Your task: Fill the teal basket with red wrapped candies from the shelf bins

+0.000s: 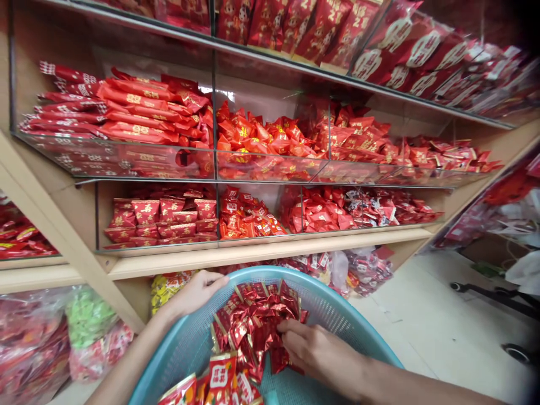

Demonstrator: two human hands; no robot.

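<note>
A blue-green plastic basket (375,332) with perforated sides is in front of me at the bottom of the view. My left hand (200,292) grips its far left rim. Inside, shiny dark red snack packets (257,315) with gold edges lie in a heap. My right hand (310,349) reaches into the basket from the right, its fingers curled against these packets at the heap's right side; the fingertips are partly hidden. Nearer to me in the basket are larger red packets (221,377) with a white label and orange pictures.
Wooden shelves (270,250) with clear-fronted bins of red wrapped packets (139,107) rise ahead. Bagged goods, including green packets (88,315) and yellow packets (169,289), sit beneath. At right are the tiled floor (439,304) and a black wheeled chair base (485,301).
</note>
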